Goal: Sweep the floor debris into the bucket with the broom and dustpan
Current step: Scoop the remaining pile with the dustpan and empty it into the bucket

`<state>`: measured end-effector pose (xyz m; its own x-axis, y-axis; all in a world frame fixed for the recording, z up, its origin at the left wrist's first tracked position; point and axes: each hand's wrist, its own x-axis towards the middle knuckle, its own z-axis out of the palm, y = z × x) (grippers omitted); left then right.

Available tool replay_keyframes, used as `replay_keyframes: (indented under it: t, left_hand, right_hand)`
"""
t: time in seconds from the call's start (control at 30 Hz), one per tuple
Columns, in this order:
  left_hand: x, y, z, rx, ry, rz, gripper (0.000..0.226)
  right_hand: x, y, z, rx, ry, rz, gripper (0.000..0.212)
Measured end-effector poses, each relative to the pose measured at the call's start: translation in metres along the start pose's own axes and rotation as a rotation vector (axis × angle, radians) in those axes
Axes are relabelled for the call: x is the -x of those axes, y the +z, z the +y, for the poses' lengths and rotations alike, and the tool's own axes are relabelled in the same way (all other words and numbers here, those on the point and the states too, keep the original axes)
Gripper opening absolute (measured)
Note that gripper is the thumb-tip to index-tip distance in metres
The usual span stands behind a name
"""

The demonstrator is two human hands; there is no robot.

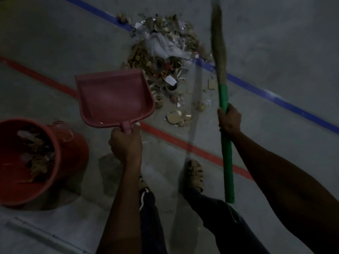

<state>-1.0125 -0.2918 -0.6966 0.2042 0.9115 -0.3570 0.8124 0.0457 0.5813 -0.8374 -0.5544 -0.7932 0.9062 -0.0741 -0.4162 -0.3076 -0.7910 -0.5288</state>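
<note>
Pink dustpan — smooth plastic, a faint sheen along its back wall. Red bucket, plastic too, slightly glossy. The broom shows coarse, matt grassy bristles above a green wrapped handle. Debris pile — dry leaves, torn paper, crumpled bits. Floor: matt grey concrete.

floor: grey concrete, dim | red line: painted diagonally across floor | blue line: beyond red line, roughly parallel | sandalled foot: just on the near side of red line | dark trousers: nearer still
</note>
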Motion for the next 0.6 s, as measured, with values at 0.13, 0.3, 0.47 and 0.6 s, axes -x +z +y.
replay_keyframes:
  t: [0.13,0.3,0.47,0.6]
  left_hand:
    - [0.026,0.028,0.017,-0.021,0.061,-0.037,0.045]
    - [0.051,0.058,0.022,-0.061,0.141,-0.114,0.042]
    - [0.062,0.073,0.012,-0.083,0.199,-0.13,0.042]
    - [0.066,0.07,0.006,-0.1,0.21,-0.144,0.042]
  right_hand:
    - [-0.022,-0.016,0.06,-0.038,0.288,0.051,0.026]
    - [-0.018,-0.002,0.099,-0.137,0.537,-0.058,0.026]
    - [-0.007,0.033,0.086,-0.223,0.486,-0.221,0.029]
    - [-0.001,0.048,0.065,-0.176,0.335,-0.304,0.026]
